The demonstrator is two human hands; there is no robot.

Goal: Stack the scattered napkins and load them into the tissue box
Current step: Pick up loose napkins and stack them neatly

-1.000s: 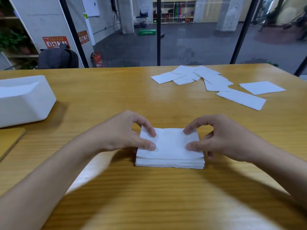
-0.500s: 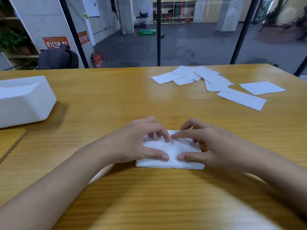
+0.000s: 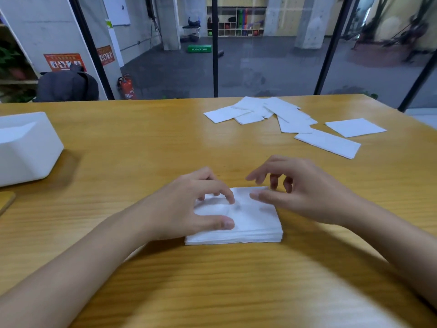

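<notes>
A stack (image 3: 255,223) of napkins lies on the table (image 3: 142,138) dead ahead at 12 o'clock, nearest the person; the left hand (image 3: 189,204) arches over its 9 o'clock side, thumb and fingertips resting on the top sheet, gripping nothing; the right hand (image 3: 309,192) hovers at its 2 o'clock corner, fingers loosely curled, empty; farther off, the box (image 3: 23,147) sits at 10 o'clock; loose napkins (image 3: 283,114) lie scattered at 1 o'clock.

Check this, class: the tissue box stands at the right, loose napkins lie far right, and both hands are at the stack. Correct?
No: the head view shows the tissue box at the left. Loose napkins lie far right; left hand and right hand are at the stack.
</notes>
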